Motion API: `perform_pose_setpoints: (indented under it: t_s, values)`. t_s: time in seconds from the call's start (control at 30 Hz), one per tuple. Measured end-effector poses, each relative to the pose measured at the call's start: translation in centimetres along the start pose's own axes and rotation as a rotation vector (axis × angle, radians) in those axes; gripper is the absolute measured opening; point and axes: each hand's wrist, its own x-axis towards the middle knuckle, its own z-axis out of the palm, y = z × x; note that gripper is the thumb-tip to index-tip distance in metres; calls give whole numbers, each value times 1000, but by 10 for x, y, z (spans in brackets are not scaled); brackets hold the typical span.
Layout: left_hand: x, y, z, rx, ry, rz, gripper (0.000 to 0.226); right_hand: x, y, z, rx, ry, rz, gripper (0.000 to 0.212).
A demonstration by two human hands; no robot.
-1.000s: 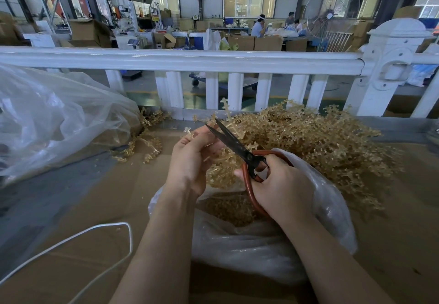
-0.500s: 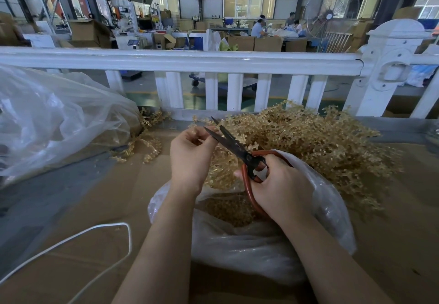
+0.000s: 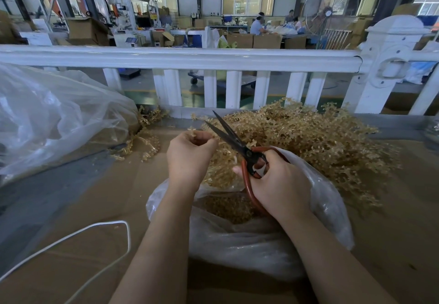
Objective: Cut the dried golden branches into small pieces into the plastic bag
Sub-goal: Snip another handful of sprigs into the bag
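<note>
The golden branches (image 3: 308, 142) lie heaped at centre right, behind the open plastic bag (image 3: 249, 244). Your left hand (image 3: 190, 156) pinches what looks like a sprig, now shorter than a second ago. Your right hand (image 3: 280, 185) grips the red-handled scissors (image 3: 237, 144), blades parted wider.
</note>
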Motion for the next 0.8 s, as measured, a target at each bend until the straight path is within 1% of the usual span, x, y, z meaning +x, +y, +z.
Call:
perform_pose_setpoints:
  t_s: [0.1,0.17,0.3,0.37,0.43,0.53,0.57,0.63,0.7,0.8]
  values:
    - [0,0,-1,29,-16,12,14,1,0,1,-13,-12,6,67]
    - [0,0,-2,58,-8,39,17,1,0,2,-29,-17,5,64]
    - [-1,3,-3,88,50,87,21,0,1,2,-40,-21,8,60]
    - [-3,5,-3,54,89,75,18,0,1,2,-27,-18,9,61]
    - [-4,7,-5,-46,196,77,15,0,0,2,-4,4,21,60]
    - [-2,12,-10,-315,455,131,10,0,1,2,48,63,53,61]
    - [-1,13,-12,-398,529,155,11,0,1,3,62,73,61,61]
    - [0,13,-15,-482,633,200,14,1,2,4,83,64,65,59]
    - [1,12,-15,-506,655,208,15,1,3,6,95,47,59,52]
    - [1,8,-9,-434,567,149,10,1,3,7,100,1,19,48]
